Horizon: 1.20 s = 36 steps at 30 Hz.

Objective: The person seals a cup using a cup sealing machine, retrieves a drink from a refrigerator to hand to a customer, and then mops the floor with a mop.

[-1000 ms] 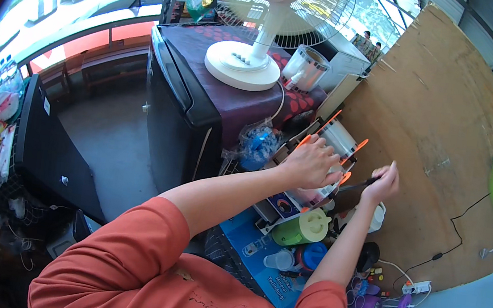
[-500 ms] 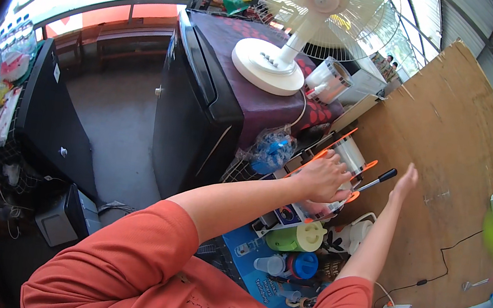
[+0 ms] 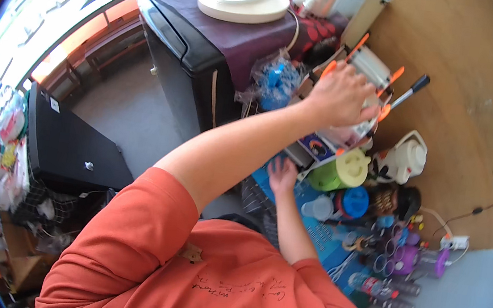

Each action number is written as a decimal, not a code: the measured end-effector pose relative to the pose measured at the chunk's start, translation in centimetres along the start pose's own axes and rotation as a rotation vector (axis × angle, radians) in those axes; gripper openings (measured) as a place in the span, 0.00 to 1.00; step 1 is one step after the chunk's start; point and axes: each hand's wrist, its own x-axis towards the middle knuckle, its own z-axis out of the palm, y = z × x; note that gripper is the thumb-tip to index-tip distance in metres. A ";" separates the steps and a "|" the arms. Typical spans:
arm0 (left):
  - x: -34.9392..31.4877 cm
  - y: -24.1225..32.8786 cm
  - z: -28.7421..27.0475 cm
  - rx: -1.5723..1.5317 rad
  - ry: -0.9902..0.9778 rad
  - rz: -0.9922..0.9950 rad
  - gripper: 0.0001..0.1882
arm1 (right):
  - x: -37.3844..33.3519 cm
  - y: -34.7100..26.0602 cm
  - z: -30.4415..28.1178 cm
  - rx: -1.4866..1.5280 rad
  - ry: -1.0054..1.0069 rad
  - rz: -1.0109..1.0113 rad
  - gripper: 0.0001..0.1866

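A cup sealing machine (image 3: 317, 146) with orange side parts, a roll of clear film (image 3: 371, 66) and a black-tipped lever (image 3: 411, 91) stands on the blue-covered table. My left hand (image 3: 344, 96) lies over its top, palm down, fingers stretched out beside the film roll. Lower, at the machine's front side, my right hand (image 3: 283, 175) is turned palm up with its fingers apart. The fingertips are near the machine's lower edge; whether they touch it I cannot tell. A green jug with a pale lid (image 3: 344, 170) stands right beside the machine.
A white flowered thermos jug (image 3: 405, 157), a blue-lidded container (image 3: 351, 202), scissors (image 3: 342, 267) and a bottle (image 3: 373, 285) crowd the table. The black fridge (image 3: 188, 78) bears a white fan base (image 3: 243, 1). A wooden board (image 3: 469, 121) rises behind, with a power strip (image 3: 454, 242) below.
My right hand has left the lever's side and come down and left to the machine's front. My left hand stays on the machine's top. The view has tilted downward.
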 end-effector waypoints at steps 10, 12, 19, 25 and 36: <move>-1.2 -0.3 1.3 0.009 0.066 0.078 0.18 | -3.1 1.0 -1.0 0.039 0.011 0.132 0.07; -1.6 -0.2 1.6 0.009 0.183 0.140 0.16 | -4.5 2.3 -2.4 0.053 0.020 0.158 0.09; -3.8 -0.2 1.2 0.070 0.224 0.182 0.21 | -10.2 4.7 -4.4 -0.033 -0.009 0.337 0.08; -6.5 0.2 1.8 0.086 0.222 0.168 0.26 | -10.9 3.8 -5.4 -0.121 -0.057 0.331 0.11; -24.3 1.2 4.6 -0.102 -0.326 -0.123 0.15 | -11.5 -0.9 -7.1 -0.152 -0.171 0.538 0.18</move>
